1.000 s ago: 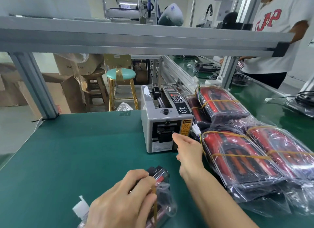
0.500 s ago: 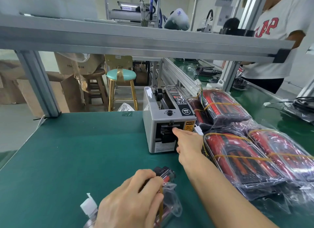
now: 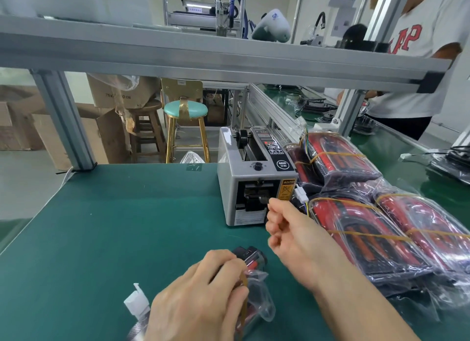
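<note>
— Two hands are at work; which one does the next move hang on?

— Take them from the left. The left hand (image 3: 195,297) grips the bagged battery pack (image 3: 250,256) near the front edge of the bench (image 3: 114,226). Its fingers are curled over the bag and the thumb presses an amber tape strip (image 3: 243,282) against it.

— How does the pack lie?

— Its long axis runs from the near left, where a white connector (image 3: 136,300) sticks out, towards the far right. Its black end points at the tape dispenser (image 3: 254,167).

— And the right hand?

— The right hand (image 3: 292,233) hovers just in front of the dispenser's outlet (image 3: 256,198), with the index tip nearest the slot. The fingers are curled, but I cannot tell whether they pinch a piece of tape or nothing.

— So what decides the move?

— The pack lies nearer the person and to the left of those fingers. I'd judge that any tape should travel back and leftward, then go across the pack's short axis. The stacked bagged packs (image 3: 381,233) lie just to the right of that forearm.
</note>
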The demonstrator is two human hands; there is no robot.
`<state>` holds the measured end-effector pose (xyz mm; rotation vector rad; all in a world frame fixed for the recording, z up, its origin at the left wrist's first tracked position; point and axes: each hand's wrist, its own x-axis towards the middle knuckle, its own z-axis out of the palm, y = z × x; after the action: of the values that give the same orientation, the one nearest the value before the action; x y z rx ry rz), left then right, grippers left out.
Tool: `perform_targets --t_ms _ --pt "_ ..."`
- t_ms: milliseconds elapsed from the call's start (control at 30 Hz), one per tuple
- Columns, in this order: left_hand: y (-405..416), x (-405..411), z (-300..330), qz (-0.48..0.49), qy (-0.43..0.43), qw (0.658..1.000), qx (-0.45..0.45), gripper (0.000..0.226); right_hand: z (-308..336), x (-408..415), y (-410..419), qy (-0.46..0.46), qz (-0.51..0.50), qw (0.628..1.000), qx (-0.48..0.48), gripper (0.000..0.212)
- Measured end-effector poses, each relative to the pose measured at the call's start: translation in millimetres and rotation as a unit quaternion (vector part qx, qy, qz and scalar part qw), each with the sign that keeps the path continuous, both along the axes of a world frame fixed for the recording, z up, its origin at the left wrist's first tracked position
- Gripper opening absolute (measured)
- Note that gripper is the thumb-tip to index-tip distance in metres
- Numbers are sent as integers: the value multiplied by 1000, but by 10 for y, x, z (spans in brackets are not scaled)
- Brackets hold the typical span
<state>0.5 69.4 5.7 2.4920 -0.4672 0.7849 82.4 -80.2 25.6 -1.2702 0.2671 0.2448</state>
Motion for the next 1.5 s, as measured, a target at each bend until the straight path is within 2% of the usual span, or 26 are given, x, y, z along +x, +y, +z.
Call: perform_targets --t_ms 67,167,267,300,400,533,700,767,1000,1100,1200,1333,1500 --pt "-6 -11 -8 5 1 1000 -15 21 60 -271 -30 -33 35 995 -90 12" --pt "-23 -37 -25 23 -3 999 -28 19 54 -510 -36 -61 68 994 -63 36" --pt "-44 -62 -44 38 -11 999 -32 18 -36 -584 -72 -51 83 993 -64 44" --pt "-51 -69 -46 40 -13 999 -33 18 -50 -598 -79 -47 87 993 -66 41" --pt "-64 -86 -42 42 -9 998 -41 17 -35 -593 -73 -45 83 992 -84 12" --pt "-100 -131 -33 49 -3 998 -44 17 -53 -533 -79 -38 28 995 -83 12" --pt "-137 -168 17 53 26 998 -36 18 -84 -529 -95 -15 24 998 -65 8" --pt "-145 -163 37 58 34 997 -27 23 -78 -543 -101 -13 32 997 -65 8" --pt "-156 -146 38 62 70 995 19 69 -13 -550 -131 -48 53 989 -133 12" --pt "-156 -133 24 56 67 996 12 55 3 -539 -144 -49 60 986 -149 24" --pt "-151 -122 15 43 68 997 2 52 9 -523 -149 -47 62 985 -157 28" --pt "-137 -127 -6 29 67 997 -9 48 2 -525 -136 -35 71 987 -142 12" --pt "-141 -131 16 18 73 997 -13 58 -6 -524 -114 -65 61 983 -163 10"
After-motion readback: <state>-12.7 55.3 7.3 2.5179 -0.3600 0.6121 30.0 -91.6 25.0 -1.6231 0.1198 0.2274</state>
